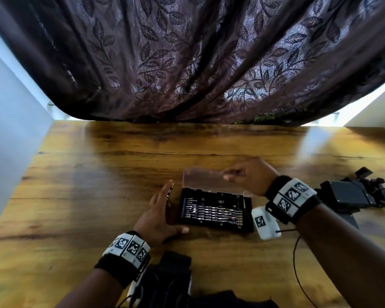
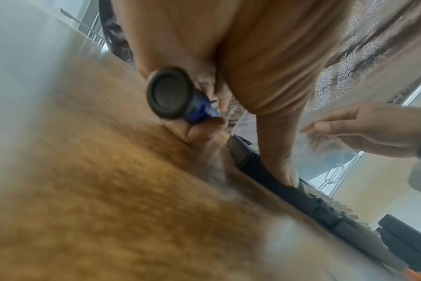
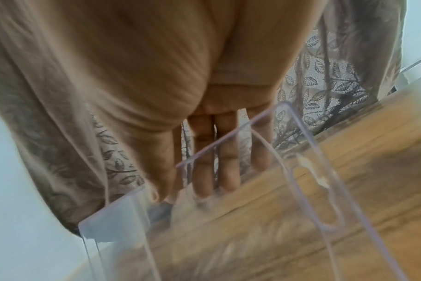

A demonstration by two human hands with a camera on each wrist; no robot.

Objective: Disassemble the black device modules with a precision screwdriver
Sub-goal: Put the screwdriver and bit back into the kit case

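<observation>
Left of the black bit case (image 1: 216, 213), the left hand (image 1: 159, 215) pins a slim, blue-banded screwdriver (image 1: 169, 192) under curled fingers. Above the case, the right hand (image 1: 250, 176) pinches its clear lid (image 1: 206, 180). Right of the case lie the boxy black device modules (image 1: 351, 194).

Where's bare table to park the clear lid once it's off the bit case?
Free: the wide strip of wooden table between the dark leaf-patterned curtain and the black screwdriver-bit case, and everything left of the left hand. Crowded: right side, with the black device modules; near edge, with dark cloth and a cable.
</observation>
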